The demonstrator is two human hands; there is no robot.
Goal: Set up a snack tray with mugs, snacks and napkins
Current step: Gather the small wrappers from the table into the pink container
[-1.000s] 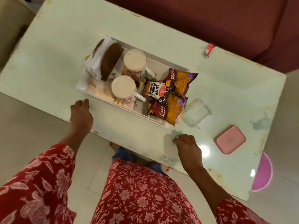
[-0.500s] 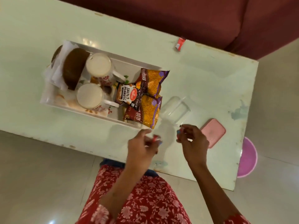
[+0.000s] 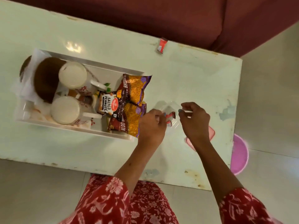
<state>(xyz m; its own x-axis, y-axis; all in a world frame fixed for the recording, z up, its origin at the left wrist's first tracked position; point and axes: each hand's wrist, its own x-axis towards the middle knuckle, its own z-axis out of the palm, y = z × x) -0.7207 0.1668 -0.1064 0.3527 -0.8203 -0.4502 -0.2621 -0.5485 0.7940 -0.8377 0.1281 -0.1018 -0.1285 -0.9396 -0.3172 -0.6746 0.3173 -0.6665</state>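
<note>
Two white mugs (image 3: 68, 96) stand in tray (image 3: 103, 68).

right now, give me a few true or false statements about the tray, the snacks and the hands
1. Two mugs stand in the white tray. True.
2. The salted peanuts packet lies on the table outside the tray. False: it lies in the tray, beside the mugs.
3. Both hands are over the clear container right of the tray. True: the left hand and right hand are at it, with small red sachets between them.
4. The pink lid is on the clear container. False: it lies on the table, partly under the right arm.
5. No sachet lies near the table's far edge. False: a red sachet lies there.
</note>
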